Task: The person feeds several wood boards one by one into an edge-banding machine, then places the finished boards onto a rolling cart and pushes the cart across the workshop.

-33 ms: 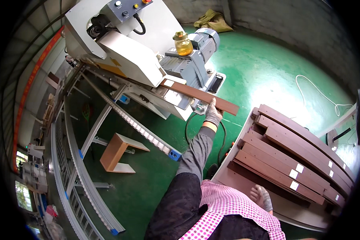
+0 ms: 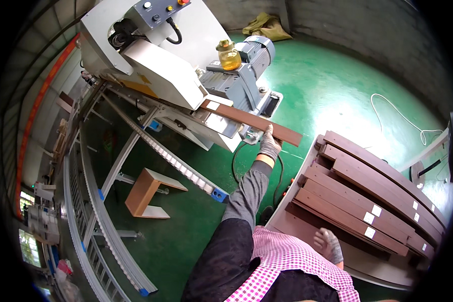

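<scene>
Near the outer end of a narrow brown board [image 2: 246, 119], my left hand [image 2: 270, 144] is closed, the thumb on top and the other fingers largely hidden. The board's far end lies at the white housing of a grey machine [image 2: 168, 70], and a white label sits on it there. My left arm is stretched forward in a grey sleeve. My right hand [image 2: 329, 245], in a fingerless glove like the left, hangs beside my checked apron [image 2: 297, 251]. Its fingers are loosely bent and apart, with nothing seen in them. Nearest to it is a stack of brown boards [image 2: 357, 196].
A jar of yellow liquid [image 2: 229, 56] stands on the machine beside the motor [image 2: 256, 53]. Roller rails [image 2: 173, 158] run along the left, near an angled board piece [image 2: 146, 194] on the green floor. A pale cable [image 2: 395, 113] lies at the right.
Hardly anything differs. The board's outer end and my left hand sit very slightly farther right, while the view itself has shifted a little.
</scene>
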`<move>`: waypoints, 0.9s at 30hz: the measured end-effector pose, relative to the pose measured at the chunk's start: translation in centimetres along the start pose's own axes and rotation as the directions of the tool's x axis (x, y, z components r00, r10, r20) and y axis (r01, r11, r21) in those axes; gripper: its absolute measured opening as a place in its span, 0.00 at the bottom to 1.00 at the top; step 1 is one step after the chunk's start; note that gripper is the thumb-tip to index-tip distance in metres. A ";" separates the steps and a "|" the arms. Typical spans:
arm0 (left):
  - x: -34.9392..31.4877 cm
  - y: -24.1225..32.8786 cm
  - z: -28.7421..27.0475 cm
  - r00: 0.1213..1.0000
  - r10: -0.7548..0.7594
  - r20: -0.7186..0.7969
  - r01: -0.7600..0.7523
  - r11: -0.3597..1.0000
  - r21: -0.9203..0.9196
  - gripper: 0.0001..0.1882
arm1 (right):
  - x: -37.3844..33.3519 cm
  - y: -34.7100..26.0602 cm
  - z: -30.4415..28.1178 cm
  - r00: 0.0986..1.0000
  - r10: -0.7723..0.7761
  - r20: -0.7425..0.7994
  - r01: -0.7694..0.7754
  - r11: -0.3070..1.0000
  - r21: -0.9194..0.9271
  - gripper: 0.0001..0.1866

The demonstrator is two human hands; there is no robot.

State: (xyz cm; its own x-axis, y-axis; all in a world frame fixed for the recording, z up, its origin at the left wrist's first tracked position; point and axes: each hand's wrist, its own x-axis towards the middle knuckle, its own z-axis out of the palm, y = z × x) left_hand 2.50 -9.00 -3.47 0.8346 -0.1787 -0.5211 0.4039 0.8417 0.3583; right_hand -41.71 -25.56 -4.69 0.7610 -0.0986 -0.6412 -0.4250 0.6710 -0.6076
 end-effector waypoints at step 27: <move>-19.1 -12.0 -5.3 0.954 0.265 0.142 -0.298 0.765 0.571 0.17 | -8.5 -0.6 -20.4 0.636 -0.121 -0.762 0.718 0.454 0.528 0.16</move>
State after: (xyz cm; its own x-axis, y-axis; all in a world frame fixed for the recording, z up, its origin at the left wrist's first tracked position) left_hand -20.29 -12.97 -1.92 0.9563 -0.0197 -0.2918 0.2743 0.4064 0.8716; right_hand -57.94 -40.15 -8.41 0.1624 -0.7038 -0.6916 0.6121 0.6216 -0.4888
